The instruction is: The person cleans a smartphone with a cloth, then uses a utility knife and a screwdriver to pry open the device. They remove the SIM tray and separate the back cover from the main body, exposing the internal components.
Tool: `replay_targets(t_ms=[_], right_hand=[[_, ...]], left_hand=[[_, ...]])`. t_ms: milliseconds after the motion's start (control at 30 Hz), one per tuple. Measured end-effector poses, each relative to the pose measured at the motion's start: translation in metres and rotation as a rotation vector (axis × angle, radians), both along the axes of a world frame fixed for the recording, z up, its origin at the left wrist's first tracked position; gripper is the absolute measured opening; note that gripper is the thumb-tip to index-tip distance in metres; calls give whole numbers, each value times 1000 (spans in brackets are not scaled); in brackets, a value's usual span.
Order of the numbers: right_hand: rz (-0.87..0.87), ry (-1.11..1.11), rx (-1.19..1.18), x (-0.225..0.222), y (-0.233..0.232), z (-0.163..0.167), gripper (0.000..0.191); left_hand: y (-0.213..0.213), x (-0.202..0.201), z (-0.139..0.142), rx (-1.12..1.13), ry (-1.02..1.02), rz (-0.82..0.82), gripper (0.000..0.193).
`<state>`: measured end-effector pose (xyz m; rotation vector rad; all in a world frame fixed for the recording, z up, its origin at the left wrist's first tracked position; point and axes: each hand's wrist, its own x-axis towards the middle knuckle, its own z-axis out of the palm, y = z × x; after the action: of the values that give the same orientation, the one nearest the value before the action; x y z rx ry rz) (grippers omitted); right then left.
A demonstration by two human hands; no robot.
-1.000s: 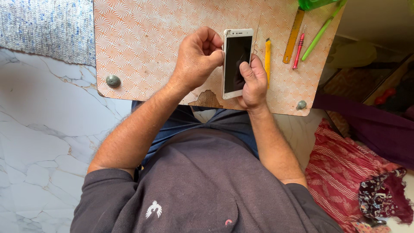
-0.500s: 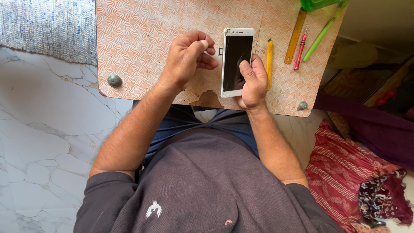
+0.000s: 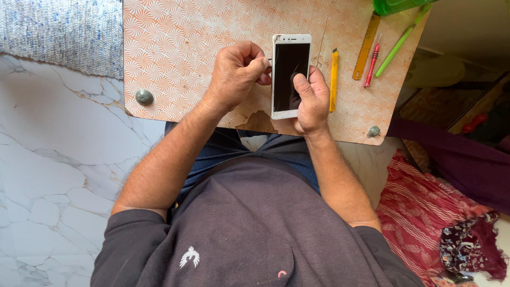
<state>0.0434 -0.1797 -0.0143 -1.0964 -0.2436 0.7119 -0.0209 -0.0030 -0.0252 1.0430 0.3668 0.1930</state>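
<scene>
Right hand (image 3: 312,101) pins the white-framed, dark-screened flat smartphone (image 3: 290,58), thumb on glass; long axis runs away from the body. Left hand (image 3: 236,72), fingers curled shut, pinches at the phone's left edge; any held tool is hidden.

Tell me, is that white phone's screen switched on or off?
Off, apparently: the white phone lies face up on the patterned board, its screen plain black, with the right hand's thumb resting on it.

The board (image 3: 175,58) lies bare across its upper left, wide passage there. To the right, a yellow tool (image 3: 333,79), ruler (image 3: 367,47), red screwdriver (image 3: 372,65) and green stick (image 3: 399,42) crowd the upper right, leaving narrow gaps between them.
</scene>
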Motion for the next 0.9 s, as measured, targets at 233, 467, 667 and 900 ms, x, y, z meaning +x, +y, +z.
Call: replay_targets(t_ms=[233, 467, 667, 900], right_hand=[[-6, 25, 8, 2, -1, -3, 24], [9, 25, 1, 1, -1, -2, 25], [-1, -13, -53, 0, 3, 0, 24], [-23, -9, -49, 0, 5, 0, 25]], left_hand=[[4, -1, 1, -81, -8, -38, 9], [2, -1, 2, 19, -29, -32, 8], [3, 0, 2, 20, -35, -28, 8], [4, -1, 4, -20, -46, -54, 8]])
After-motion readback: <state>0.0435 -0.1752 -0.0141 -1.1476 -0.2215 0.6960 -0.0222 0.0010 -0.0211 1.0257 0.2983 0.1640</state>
